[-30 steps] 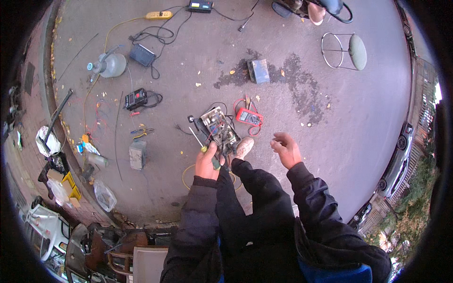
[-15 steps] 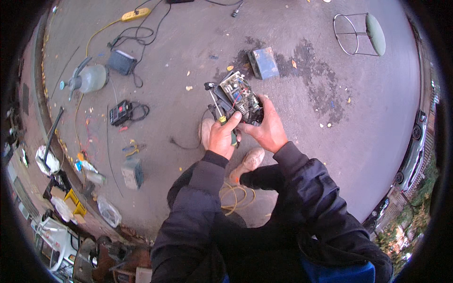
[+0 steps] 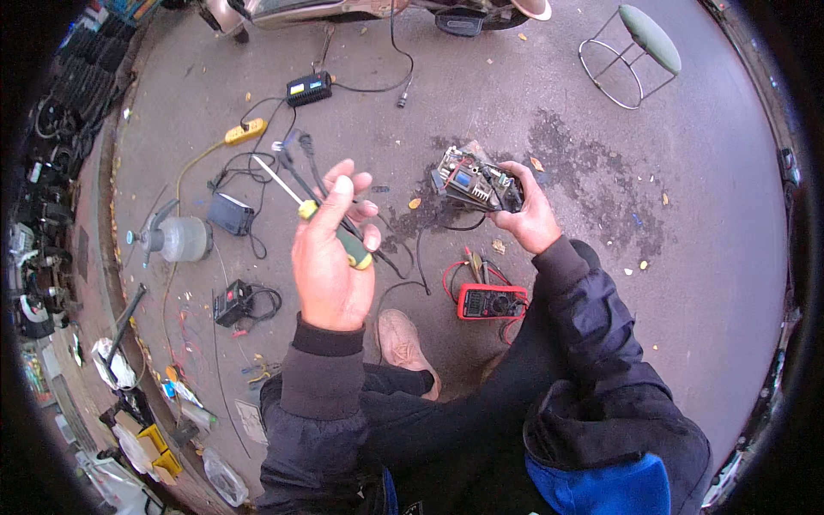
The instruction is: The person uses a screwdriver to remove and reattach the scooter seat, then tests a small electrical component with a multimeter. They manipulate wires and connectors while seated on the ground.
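Note:
My left hand (image 3: 333,262) is raised in front of me, closed around a screwdriver (image 3: 352,247) with a green and yellow handle. Its bare shaft points up and to the left. A black plug (image 3: 301,142) on a dark cord rises beside the shaft; whether my fingers also grip this cord I cannot tell. To the right, my right hand (image 3: 534,213) holds a circuit board (image 3: 468,182) by its right side, thumb and fingers around the edge. Blue and pale components cover the board, and a black cord hangs from below it.
By my right knee lies a red multimeter (image 3: 493,302) with leads. Leftward on the pavement are a spray bottle (image 3: 186,239), a black charger (image 3: 232,213), a yellow power strip (image 3: 246,131) and a small device (image 3: 233,304). A stool (image 3: 650,39) stands far right, a scooter (image 3: 335,10) at the top.
My left hand has drawn away from the board to the left with the screwdriver. My right hand keeps the board alone. The view has shifted, bringing the multimeter and scooter into sight.

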The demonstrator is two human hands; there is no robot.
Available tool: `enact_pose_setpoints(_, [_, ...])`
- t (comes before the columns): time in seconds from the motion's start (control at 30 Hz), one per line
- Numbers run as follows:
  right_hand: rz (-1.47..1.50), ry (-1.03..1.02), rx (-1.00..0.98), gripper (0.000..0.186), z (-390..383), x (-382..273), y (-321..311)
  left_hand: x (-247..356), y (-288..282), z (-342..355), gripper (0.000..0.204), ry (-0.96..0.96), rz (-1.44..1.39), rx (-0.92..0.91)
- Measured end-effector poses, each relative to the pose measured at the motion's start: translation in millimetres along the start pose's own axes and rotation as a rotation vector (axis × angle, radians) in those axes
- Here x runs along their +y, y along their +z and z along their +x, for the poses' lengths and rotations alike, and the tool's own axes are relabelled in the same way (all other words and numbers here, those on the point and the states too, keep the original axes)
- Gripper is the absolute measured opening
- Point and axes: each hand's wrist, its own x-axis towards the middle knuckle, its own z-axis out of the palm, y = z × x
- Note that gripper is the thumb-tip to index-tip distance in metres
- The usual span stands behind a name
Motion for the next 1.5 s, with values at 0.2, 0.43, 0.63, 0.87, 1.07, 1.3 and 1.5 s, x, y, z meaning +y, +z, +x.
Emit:
enact_pose_setpoints(0.2, [0.29,-0.066,-0.107,0.082,-3.7,-23.2,-17.0,-20.5,4.4,-1.4,0.026,-0.096,0.263,0.119])
enact_pose_setpoints(0.43, [0.494,0.014,-0.357,0.081,-28.5,-49.2,-14.0,-43.3,-11.8,7.7,0.035,-0.333,0.301,0.006])
enact_pose_setpoints(0.63, [0.325,-0.069,-0.34,0.079,-36.6,-42.3,-15.4,-50.0,-8.9,-0.5,0.045,-0.382,0.349,-0.105])
enact_pose_setpoints(0.87, [0.189,-0.01,-0.247,0.078,-26.1,-21.0,-23.8,-37.8,-11.7,6.1,0.036,-0.313,0.4,0.003])
enact_pose_setpoints(1.07, [-0.054,0.163,-0.158,0.08,38.3,42.4,-43.0,-15.8,-16.2,2.2,0.04,-0.236,0.354,-0.032])
enact_pose_setpoints(1.3, [-0.147,0.191,-0.138,0.083,75.1,119.7,-37.7,-7.1,-12.0,-17.3,0.036,-0.283,0.371,-0.033])
enact_pose_setpoints(1.5, [-0.447,0.151,-0.149,0.09,95.1,160.4,-35.7,-14.3,-18.0,-22.2,0.036,-0.318,0.375,-0.045])
